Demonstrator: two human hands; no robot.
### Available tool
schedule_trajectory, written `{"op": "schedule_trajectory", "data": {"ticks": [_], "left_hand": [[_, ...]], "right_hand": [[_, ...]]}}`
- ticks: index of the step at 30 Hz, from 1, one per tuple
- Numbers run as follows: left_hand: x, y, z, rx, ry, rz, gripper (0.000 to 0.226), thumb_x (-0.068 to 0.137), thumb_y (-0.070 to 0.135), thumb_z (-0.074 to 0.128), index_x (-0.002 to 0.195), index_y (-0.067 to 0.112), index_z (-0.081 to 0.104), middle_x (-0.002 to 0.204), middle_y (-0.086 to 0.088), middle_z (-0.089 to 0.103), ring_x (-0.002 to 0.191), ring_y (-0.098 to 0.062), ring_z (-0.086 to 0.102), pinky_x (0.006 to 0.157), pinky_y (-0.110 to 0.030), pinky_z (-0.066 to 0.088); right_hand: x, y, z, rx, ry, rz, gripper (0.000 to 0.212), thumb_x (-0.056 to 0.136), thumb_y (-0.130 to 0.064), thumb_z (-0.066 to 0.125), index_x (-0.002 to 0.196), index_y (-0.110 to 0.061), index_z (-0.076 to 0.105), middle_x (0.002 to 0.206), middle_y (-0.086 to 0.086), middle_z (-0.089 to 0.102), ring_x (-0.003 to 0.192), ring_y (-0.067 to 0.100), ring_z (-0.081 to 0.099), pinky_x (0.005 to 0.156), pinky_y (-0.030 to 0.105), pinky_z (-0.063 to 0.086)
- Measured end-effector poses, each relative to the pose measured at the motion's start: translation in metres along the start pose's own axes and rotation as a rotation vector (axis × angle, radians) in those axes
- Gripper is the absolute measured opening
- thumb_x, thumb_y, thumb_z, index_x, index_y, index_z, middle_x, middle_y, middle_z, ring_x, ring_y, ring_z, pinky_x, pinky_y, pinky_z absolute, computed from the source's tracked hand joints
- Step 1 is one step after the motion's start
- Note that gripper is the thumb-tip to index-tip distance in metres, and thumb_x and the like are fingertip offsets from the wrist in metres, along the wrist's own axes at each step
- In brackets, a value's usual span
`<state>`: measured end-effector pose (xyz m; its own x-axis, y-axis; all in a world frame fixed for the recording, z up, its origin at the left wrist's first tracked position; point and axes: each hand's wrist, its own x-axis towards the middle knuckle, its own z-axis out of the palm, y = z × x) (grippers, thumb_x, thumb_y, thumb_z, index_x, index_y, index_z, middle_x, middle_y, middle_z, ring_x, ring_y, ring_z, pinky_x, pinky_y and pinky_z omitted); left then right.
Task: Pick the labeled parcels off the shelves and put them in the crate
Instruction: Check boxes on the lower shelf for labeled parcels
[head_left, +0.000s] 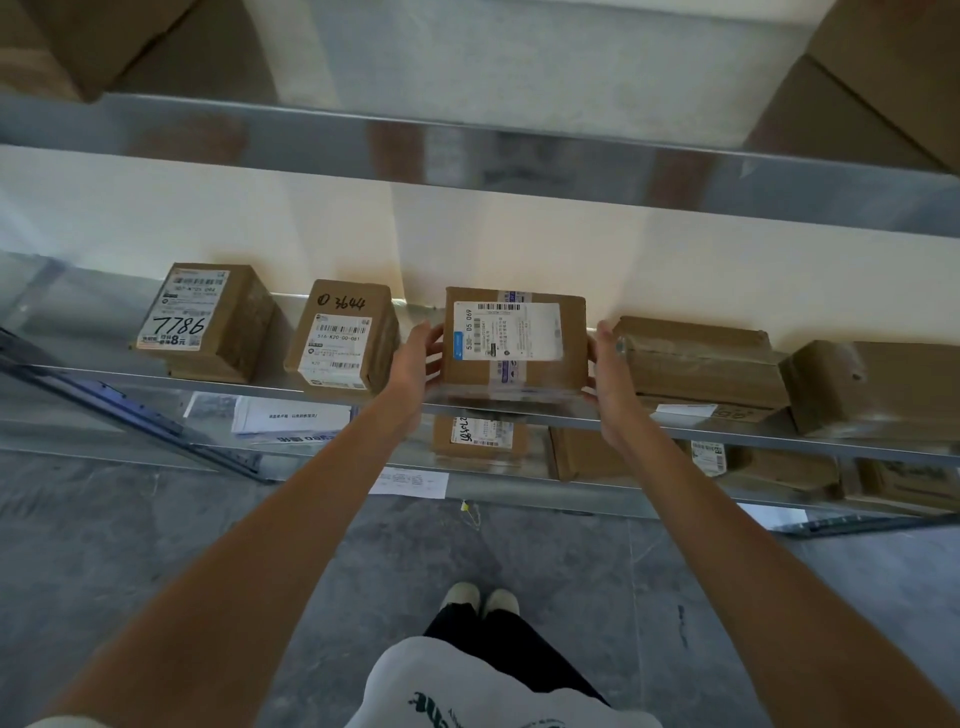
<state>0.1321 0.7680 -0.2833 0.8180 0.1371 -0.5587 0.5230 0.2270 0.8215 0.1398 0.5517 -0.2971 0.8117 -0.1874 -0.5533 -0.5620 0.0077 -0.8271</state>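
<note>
shelf: both hands grip middle parcel.

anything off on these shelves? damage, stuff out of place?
No clear damage. Two oddities: the parcel right of the held parcel shows only crinkled tape on top, no label, and loose paper sheets lie on the shelf below. Both hands flank the held one.
</note>
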Motion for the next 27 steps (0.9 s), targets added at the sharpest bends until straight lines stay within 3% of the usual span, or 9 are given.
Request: {"op": "schedule_trajectory", "data": {"ticks": [3,6,8,13,16,18,21,23,27], "left_hand": [[0.0,0.0,0.0,0.015,-0.033,-0.016,0.044,0.104,0.038,0.03,0.13,0.016,0.058,0.116,0.0,0.065,0.09,-0.01,0.062,0.053,-0.016,0.053],[0.002,0.001,-0.001,0.017,-0.048,-0.026,0.043,0.104,0.036,0.03,0.128,0.015,0.058,0.113,0.001,0.065,0.09,-0.01,0.061,0.048,-0.013,0.051],[0.003,0.002,-0.001,0.033,-0.051,-0.024,0.041,0.104,0.035,0.03,0.128,0.016,0.057,0.107,0.004,0.065,0.091,-0.01,0.06,0.053,-0.016,0.052],[0.005,-0.002,0.0,0.045,-0.027,-0.047,0.033,0.103,0.034,0.035,0.119,0.018,0.06,0.118,-0.003,0.065,0.098,-0.011,0.06,0.078,-0.024,0.049],[0.002,0.002,0.004,0.062,0.003,-0.054,0.026,0.103,0.033,0.037,0.111,0.02,0.059,0.103,0.001,0.066,0.092,-0.009,0.06,0.076,-0.023,0.049],[0.002,0.01,0.011,0.154,0.076,0.026,0.027,0.102,0.032,0.038,0.109,0.016,0.058,0.096,0.002,0.064,0.093,-0.011,0.06,0.08,-0.024,0.048],[0.008,0.023,0.024,0.287,0.088,0.313,0.04,0.1,0.035,0.041,0.134,0.017,0.051,0.132,0.001,0.051,0.121,-0.013,0.05,0.103,-0.031,0.042],[0.004,0.031,0.045,0.285,0.042,0.452,0.039,0.101,0.031,0.043,0.139,0.023,0.047,0.141,0.005,0.04,0.124,-0.008,0.043,0.105,-0.023,0.036],[-0.019,0.025,0.106,0.31,-0.088,0.621,0.039,0.102,0.023,0.044,0.14,0.017,0.047,0.143,0.001,0.045,0.129,-0.011,0.044,0.106,-0.021,0.036]], "right_hand": [[-0.001,-0.002,0.002,-0.014,0.002,0.028,0.082,0.088,-0.079,0.027,0.15,-0.025,0.038,0.149,0.006,0.047,0.134,0.028,0.047,0.114,0.051,0.033],[0.002,0.0,0.001,-0.023,-0.005,0.038,0.081,0.088,-0.078,0.027,0.15,-0.026,0.038,0.148,0.007,0.048,0.134,0.028,0.047,0.114,0.051,0.033],[0.003,0.004,0.002,-0.013,-0.012,0.052,0.085,0.086,-0.081,0.027,0.151,-0.027,0.035,0.151,0.007,0.044,0.134,0.029,0.046,0.114,0.051,0.033],[0.002,0.01,0.005,0.014,-0.05,0.063,0.08,0.091,-0.073,0.029,0.154,-0.024,0.028,0.157,0.007,0.035,0.139,0.03,0.04,0.116,0.046,0.031],[0.001,0.012,0.005,0.021,-0.077,0.072,0.081,0.091,-0.073,0.03,0.154,-0.024,0.027,0.157,0.007,0.035,0.14,0.028,0.041,0.117,0.045,0.031],[-0.002,0.006,0.001,0.015,-0.046,0.044,0.075,0.094,-0.069,0.031,0.152,-0.022,0.033,0.154,0.006,0.04,0.137,0.028,0.044,0.116,0.048,0.032],[-0.009,-0.013,-0.016,-0.06,0.121,-0.131,0.055,0.099,-0.06,0.032,0.133,-0.02,0.05,0.134,0.004,0.052,0.124,0.021,0.051,0.109,0.043,0.039],[-0.015,-0.025,-0.037,-0.043,0.226,-0.225,0.04,0.101,-0.054,0.035,0.119,-0.024,0.053,0.115,-0.002,0.055,0.107,0.015,0.053,0.097,0.035,0.041],[-0.022,-0.029,-0.095,-0.049,0.44,-0.273,0.029,0.102,-0.046,0.04,0.109,-0.022,0.054,0.089,-0.008,0.051,0.083,0.006,0.049,0.083,0.026,0.041]]}}
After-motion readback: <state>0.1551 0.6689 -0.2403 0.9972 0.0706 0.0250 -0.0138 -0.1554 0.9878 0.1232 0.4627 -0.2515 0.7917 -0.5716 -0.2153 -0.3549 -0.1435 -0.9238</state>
